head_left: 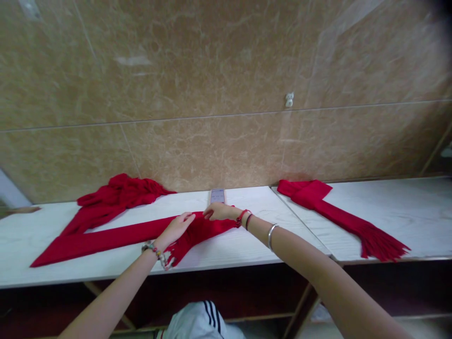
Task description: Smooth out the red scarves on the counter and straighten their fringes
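Tan marble-tile wall behind, 2 white benches butting together in front of it. Red scarf [106,238] is lying on the left bench [247,249], long axis running left-right along it, slightly diagonal. Its right end is doubling back on itself, with the fringe [173,258] pointing at the near bench edge. Both hands are sitting on that folded end.

Left hand [174,228] is lying palm-down on the fabric, fingers straight and together, forearm coming up from bottom-left. Right hand [221,212] is reaching in from the right, wrist low, fingers touching the fold's far edge; can't tell if they're pinching it. Right hand is sitting nearer the fold, left nearer the fringe.

Red heap [123,190] is lying by the wall at left; can't tell if it's the same piece. Phone [217,195] is leaning on the wall just behind the hands. 2nd scarf [339,216] is lying on the right bench [406,207], well apart.
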The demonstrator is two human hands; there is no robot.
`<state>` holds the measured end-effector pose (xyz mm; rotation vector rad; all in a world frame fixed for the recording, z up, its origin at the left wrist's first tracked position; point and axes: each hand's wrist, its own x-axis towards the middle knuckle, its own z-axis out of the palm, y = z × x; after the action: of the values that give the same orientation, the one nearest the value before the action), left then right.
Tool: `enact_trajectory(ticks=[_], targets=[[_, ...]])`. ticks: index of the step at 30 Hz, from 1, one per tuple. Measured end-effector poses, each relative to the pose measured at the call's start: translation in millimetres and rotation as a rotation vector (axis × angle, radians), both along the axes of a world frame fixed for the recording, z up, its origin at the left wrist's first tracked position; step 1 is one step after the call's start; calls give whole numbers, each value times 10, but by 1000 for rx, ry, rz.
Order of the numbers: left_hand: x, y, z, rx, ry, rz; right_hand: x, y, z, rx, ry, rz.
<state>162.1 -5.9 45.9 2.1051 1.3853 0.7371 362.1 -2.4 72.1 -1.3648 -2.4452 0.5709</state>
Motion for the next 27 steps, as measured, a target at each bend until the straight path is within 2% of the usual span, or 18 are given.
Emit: enact_trajectory(ticks=[5, 9, 13, 19, 21, 23, 25, 27], targets=[[252, -11, -11, -11, 258, 147, 717, 47, -23, 121, -81, -121], [419, 39, 105, -57, 436, 84, 1073, 120, -167, 130, -144, -80], [579, 68, 181, -69, 440, -58, 1076, 195, -234, 89, -128, 16], [747, 74, 243, -126, 487, -213, 880, 220, -83, 24, -186, 73], [686, 65, 350, -127, 511, -254, 841, 212, -36, 6, -172, 75], [524, 66, 524, -87, 554, -274, 790, 207, -7, -16, -128, 113], [262, 83, 743, -12, 667, -305, 687, 210, -1, -35, -65, 183], [-74, 114, 966, -1, 759, -300, 511, 218, -19, -43, -10, 257]])
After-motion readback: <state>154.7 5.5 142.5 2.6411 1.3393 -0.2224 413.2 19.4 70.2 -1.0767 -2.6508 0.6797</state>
